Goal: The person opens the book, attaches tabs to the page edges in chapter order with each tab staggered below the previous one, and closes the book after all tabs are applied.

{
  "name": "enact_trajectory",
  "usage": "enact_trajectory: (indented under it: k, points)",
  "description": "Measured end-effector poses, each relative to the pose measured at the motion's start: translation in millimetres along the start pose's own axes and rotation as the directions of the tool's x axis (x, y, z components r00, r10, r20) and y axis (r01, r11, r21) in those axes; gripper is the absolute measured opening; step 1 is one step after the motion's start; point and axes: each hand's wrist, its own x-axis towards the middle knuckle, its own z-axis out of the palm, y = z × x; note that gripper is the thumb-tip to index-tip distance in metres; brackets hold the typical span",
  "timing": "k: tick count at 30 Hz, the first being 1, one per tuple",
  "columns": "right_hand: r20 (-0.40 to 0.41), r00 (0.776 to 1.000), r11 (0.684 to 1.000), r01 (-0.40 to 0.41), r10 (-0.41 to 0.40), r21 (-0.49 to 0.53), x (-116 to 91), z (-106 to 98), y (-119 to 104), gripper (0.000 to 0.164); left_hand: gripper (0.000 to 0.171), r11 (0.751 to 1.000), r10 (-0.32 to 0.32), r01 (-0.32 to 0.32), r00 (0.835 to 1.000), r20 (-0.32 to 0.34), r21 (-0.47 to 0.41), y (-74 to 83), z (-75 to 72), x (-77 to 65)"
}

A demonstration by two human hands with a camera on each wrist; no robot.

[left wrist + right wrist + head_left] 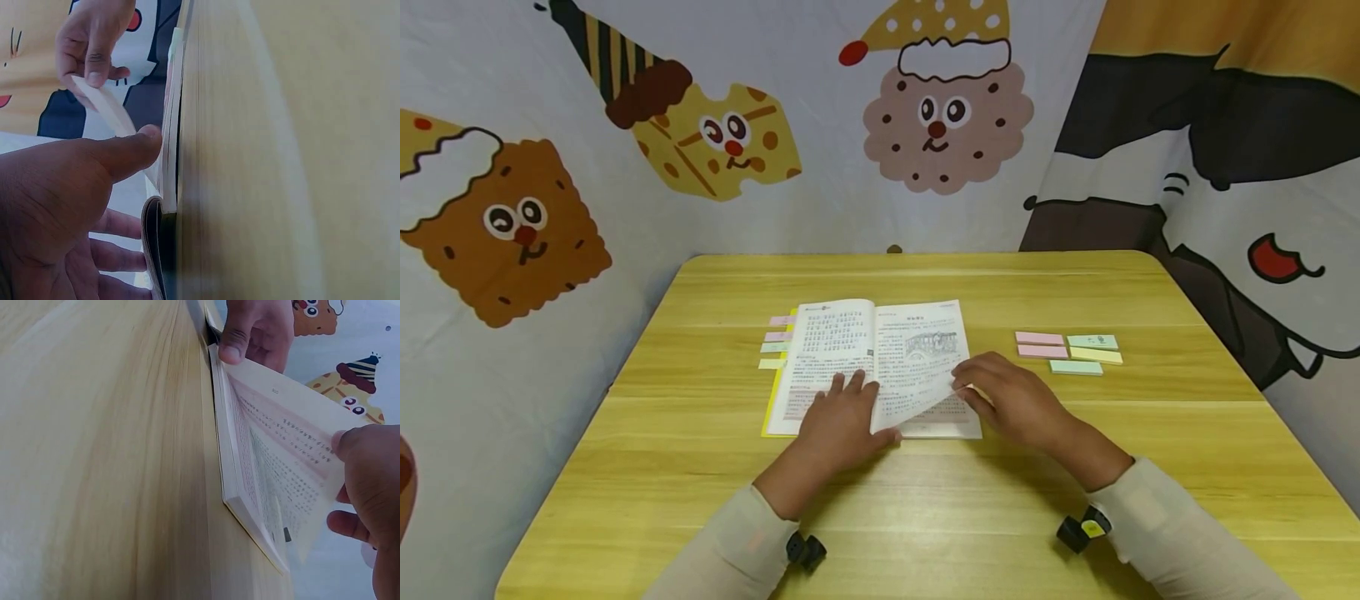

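Note:
An open book [831, 367] with printed text lies on the table, a small drawing on its right page. My right hand [1018, 400] pinches the outer lower corner of a right-hand page [294, 419] between thumb and fingers, so the page lifts and bends over the one beneath. The left hand [842, 414] rests on the book near the spine, fingers spread over the left page and thumb at the bottom edge of the right side. In the left wrist view, the left thumb [134, 150] lies at the base of the raised page.
Pink, green and yellow tabs [777, 337] stick out from the book's left edge. Right of the book, several sticky-note pads [1041, 352] in pink, green and yellow lie on the wooden table [925, 517]. A cartoon-printed cloth [820, 217] hangs behind the table.

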Motion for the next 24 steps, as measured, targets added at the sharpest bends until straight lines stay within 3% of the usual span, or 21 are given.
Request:
enact_trajectory:
  k: [6,15,21,24]
  points:
    - [-0.067,0.997,0.999,0.038,-0.041,-0.035,0,0,-1,0.024,0.072,1.0,-0.005,0.005,1.0,-0.002,0.003,0.2,0.3,0.6]
    - [-0.101,0.994,0.996,-0.057,0.05,-0.068,1,-2,-4,0.069,0.063,0.999,-0.011,0.011,1.0,-0.016,-0.032,-1.9,0.5,0.0]
    - [0.002,0.997,0.996,-0.074,0.074,-0.051,-3,3,-3,0.05,0.056,0.999,-0.01,0.006,0.996,-0.091,-0.041,-5.1,2.9,1.2]
    - [0.089,0.993,0.996,-0.072,0.076,-0.048,-5,8,-2,0.044,0.054,0.994,-0.044,0.027,0.986,-0.158,-0.108,-6.2,2.8,2.5]
